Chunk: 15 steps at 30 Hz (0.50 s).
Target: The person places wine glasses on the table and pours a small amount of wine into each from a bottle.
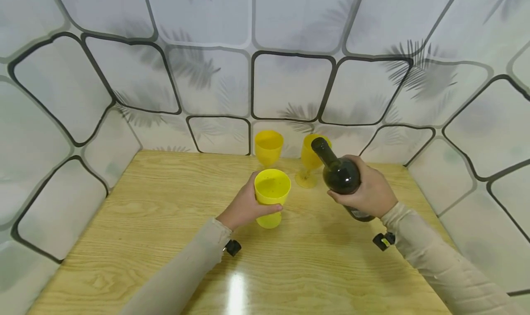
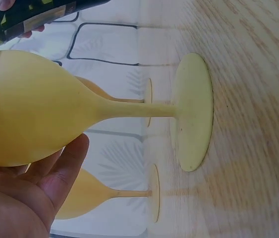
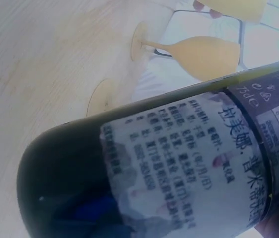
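My left hand (image 1: 244,207) holds a yellow plastic wine goblet (image 1: 272,193) by its bowl, thumb and fingers around it. In the left wrist view the stem and round foot (image 2: 194,111) of this goblet show, the foot right at the tabletop. With my right hand (image 1: 376,191) I grip a dark glass wine bottle (image 1: 341,174) around its body. The bottle is tilted, its neck (image 1: 325,151) pointing up and left toward the goblets. Its printed label (image 3: 179,163) fills much of the right wrist view, the bottle's base end at left.
Two more yellow goblets stand behind on the wooden table (image 1: 165,214): one goblet (image 1: 268,145) straight behind the held one, the other goblet (image 1: 307,161) partly hidden by the bottle's neck. A patterned wall (image 1: 219,85) encloses the table at the back and sides.
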Tool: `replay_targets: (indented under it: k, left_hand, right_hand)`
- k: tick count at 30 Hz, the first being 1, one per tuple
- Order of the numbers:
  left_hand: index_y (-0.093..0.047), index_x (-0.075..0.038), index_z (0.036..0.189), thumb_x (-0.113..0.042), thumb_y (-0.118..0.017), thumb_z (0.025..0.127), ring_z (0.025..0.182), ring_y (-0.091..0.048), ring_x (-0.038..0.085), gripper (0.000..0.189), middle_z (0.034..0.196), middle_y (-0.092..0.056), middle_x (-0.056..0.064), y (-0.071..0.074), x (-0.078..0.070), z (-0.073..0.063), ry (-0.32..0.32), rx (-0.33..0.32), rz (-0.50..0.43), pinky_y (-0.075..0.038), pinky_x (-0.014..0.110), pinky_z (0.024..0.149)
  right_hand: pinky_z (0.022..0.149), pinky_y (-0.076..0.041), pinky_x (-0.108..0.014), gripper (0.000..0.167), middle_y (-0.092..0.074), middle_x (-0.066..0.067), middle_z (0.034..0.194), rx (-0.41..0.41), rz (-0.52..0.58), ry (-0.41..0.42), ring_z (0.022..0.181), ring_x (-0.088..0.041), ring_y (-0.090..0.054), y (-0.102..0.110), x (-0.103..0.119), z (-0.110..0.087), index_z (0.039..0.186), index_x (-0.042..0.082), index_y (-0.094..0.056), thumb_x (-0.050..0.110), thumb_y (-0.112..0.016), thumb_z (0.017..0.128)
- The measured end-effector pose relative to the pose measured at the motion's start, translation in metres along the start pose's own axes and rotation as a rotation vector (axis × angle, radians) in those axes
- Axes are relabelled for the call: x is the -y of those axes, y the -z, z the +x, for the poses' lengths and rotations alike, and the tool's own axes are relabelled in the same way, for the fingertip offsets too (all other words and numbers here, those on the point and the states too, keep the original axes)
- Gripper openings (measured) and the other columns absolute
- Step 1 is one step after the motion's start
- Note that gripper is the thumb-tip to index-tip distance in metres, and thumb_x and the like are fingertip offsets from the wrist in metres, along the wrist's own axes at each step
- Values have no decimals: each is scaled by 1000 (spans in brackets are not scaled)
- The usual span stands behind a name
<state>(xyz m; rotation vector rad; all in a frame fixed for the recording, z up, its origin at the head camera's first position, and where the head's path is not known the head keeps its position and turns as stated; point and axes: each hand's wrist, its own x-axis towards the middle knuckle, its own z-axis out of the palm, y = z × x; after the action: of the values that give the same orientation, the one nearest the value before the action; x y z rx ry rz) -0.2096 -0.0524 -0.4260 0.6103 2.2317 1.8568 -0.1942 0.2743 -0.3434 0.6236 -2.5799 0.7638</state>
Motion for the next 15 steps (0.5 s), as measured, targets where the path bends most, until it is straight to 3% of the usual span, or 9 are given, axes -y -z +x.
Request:
replay_targets:
  k: [15]
  left_hand:
    - [-32,-24,151,-29,-91,81,116,-62,21,92,132,-58,-1,-4,2,-4,3,-3,9,-51,49,102]
  right_hand:
    - [64,-60,-47,86,-73,-13,99,97,-170,73,75,-25,-72,1,8,3,136,8,-53,44,-92,69]
